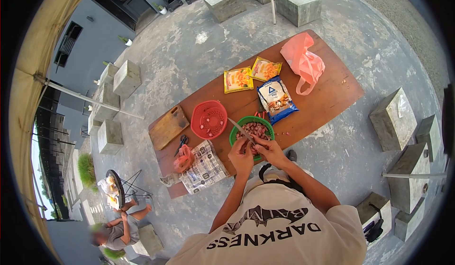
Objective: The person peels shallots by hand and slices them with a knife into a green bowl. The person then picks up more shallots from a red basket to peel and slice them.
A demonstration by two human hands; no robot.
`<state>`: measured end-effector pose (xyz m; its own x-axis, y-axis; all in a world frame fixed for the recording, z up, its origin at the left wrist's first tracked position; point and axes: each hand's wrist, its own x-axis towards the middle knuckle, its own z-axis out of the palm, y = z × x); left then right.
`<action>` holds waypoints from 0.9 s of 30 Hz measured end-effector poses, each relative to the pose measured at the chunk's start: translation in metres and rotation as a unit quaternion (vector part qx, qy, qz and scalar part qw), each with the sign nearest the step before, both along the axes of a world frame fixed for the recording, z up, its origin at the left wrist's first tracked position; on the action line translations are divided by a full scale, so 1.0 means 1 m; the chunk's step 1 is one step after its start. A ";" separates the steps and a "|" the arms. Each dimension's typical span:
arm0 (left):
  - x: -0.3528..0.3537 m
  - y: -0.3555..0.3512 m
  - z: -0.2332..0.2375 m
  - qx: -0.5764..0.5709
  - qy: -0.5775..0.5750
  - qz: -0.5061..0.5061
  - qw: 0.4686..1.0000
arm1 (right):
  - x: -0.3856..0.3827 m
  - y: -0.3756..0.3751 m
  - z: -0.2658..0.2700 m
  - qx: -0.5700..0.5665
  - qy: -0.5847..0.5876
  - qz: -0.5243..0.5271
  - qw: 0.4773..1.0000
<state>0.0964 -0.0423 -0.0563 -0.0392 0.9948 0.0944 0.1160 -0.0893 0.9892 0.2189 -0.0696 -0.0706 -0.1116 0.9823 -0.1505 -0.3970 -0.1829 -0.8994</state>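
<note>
My right hand [268, 149] is closed on a knife [241, 129], whose blade points up and left across the green basket's rim. Close beside it, my left hand [241, 156] is pinched; a small reddish piece, apparently a shallot, shows at its fingertips, partly hidden. Both hands are above the near side of the green basket [231, 135], which holds many small reddish-purple shallots [258, 130] and what look like skins. To the left stands a red basket [198, 109] with several shallots lying in it.
On the wooden table [327, 105] lie a cutting board [168, 127], black scissors [181, 144], a newspaper [204, 169], a small red plastic bag [184, 160], two yellow packets [238, 80], a blue-white packet [277, 99] and a pink bag [303, 62]. Another person [121, 232] sits at lower left.
</note>
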 end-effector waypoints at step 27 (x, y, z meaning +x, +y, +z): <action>-0.028 0.011 -0.039 -0.263 -0.591 -0.071 0.759 | 0.011 0.000 -0.011 -0.157 0.139 -0.011 0.978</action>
<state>0.0679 -0.0309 -0.0952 0.3242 0.8851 -0.3340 -0.8543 0.4255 0.2984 0.2302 -0.0694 -0.0815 -0.1710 0.8952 -0.4116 -0.6242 -0.4217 -0.6577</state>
